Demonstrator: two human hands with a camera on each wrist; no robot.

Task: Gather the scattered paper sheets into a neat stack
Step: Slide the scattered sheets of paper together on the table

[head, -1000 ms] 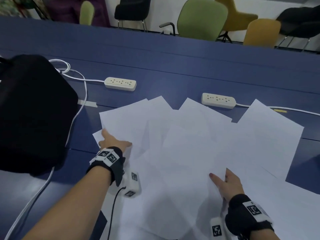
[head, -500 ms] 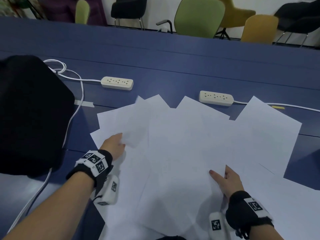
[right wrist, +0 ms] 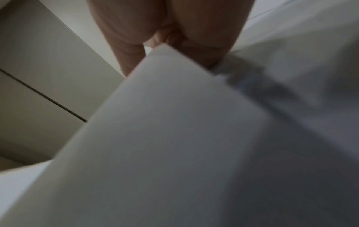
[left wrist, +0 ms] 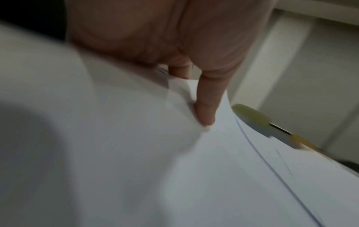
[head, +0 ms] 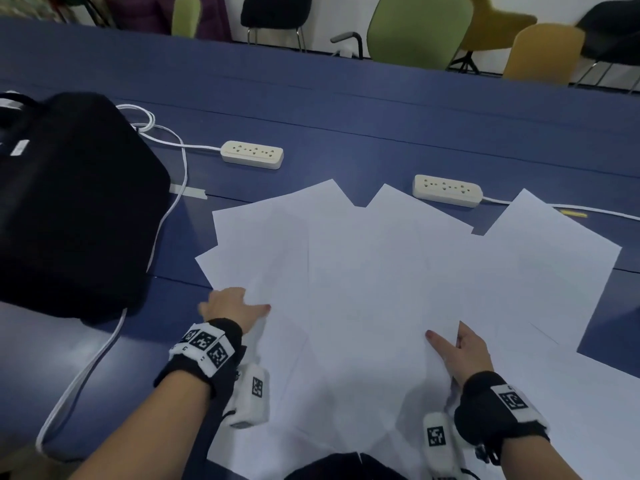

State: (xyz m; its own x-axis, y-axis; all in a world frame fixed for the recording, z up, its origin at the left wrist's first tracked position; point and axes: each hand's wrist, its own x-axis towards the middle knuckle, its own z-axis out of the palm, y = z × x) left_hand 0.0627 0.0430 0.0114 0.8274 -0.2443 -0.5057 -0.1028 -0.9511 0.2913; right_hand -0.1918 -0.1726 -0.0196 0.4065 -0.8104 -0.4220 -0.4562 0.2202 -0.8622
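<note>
Several white paper sheets [head: 363,289] lie fanned and overlapping across the blue table [head: 346,109]. My left hand [head: 235,306] is at the left edge of the fan. It pinches the sheets [left wrist: 136,153] with the thumb [left wrist: 207,107] on top and the fingers underneath. My right hand [head: 460,351] is at the near right of the fan. Its thumb lies on top of a sheet, and its fingers are hidden under the paper [right wrist: 174,138]. One sheet [head: 554,258] sticks out far to the right.
A black bag [head: 69,202] sits on the table at the left, with a white cable [head: 104,348] running beside it. Two beige power strips [head: 252,154] [head: 446,190] lie just beyond the sheets. Chairs [head: 419,29] stand past the far edge.
My left hand has drawn back toward me along the left edge of the fan, and the left sheets have shifted inward. The right hand has barely moved.
</note>
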